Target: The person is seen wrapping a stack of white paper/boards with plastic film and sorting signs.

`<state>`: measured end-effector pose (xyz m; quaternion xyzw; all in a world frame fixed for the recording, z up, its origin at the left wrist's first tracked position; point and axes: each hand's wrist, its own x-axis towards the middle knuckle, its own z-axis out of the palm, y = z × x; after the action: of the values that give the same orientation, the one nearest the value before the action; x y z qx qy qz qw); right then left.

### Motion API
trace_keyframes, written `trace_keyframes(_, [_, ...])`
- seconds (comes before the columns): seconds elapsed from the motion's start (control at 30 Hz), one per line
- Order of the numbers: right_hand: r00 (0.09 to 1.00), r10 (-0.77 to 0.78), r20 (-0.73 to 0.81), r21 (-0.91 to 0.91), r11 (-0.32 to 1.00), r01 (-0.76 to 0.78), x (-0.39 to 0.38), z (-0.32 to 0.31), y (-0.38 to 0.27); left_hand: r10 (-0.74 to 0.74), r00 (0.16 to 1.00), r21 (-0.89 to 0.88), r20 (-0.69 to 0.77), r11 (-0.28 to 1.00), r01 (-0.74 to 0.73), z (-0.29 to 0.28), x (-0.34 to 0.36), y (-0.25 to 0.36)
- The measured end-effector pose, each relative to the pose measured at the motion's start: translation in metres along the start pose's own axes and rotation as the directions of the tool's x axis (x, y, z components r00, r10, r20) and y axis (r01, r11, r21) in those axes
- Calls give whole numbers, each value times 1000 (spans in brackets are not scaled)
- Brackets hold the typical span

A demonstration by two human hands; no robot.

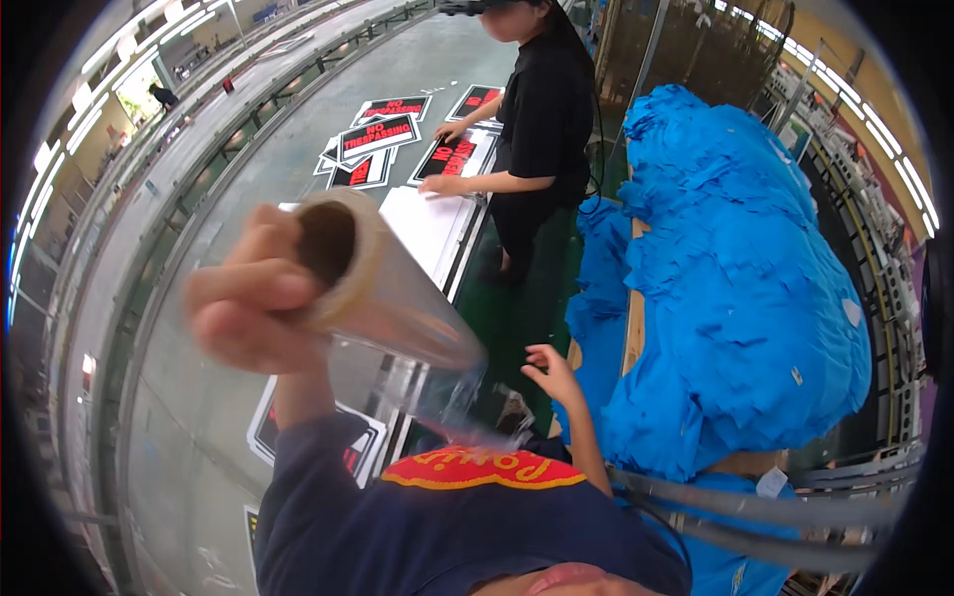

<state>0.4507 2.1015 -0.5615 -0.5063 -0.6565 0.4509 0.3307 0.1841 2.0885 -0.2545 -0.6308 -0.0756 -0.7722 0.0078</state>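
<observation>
My left hand (pixel 253 298) is raised and closed round the near end of a roll of clear plastic film (pixel 407 288), close to the camera. The hollow cardboard core shows at that end, and the roll slants down to the right. A loose, crumpled stretch of film hangs from its far end in front of my shirt. My right hand (pixel 553 375) is lower and to the right, past the hanging film, with fingers apart and nothing visible in them. Partly hidden beneath my left arm lies a black-and-white sign (pixel 266 425) on the table.
Across the table (pixel 214 417) lie several printed signs (pixel 378 137) and a white stack (pixel 427 223). A co-worker (pixel 545 129) in black stands there, both hands on the signs and stack. A large heap of blue fabric (pixel 725 288) is at my right, beside metal rails (pixel 775 517).
</observation>
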Motion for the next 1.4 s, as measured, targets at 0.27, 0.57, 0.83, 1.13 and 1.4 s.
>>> trace_keyframes(0.27, [954,-301,6,262,921,289,184,-4,-33,148,957,-18,248,989,-149,-30,54,-142])
trace_keyframes(0.57, [942,-322,91,762,632,143,364,-39,-65,90,994,304,66,947,-106,-70,12,-290])
trace_keyframes(0.83, [866,-196,460,697,683,-216,451,-4,-72,119,993,643,2,760,-92,-82,24,-322])
trace_keyframes(1.13, [367,-95,925,364,496,-788,467,49,-83,324,929,974,180,71,-214,11,79,-220])
trace_keyframes(1.4, [-180,-142,973,-83,511,-856,421,65,-120,341,823,744,454,-653,-140,127,118,-145])
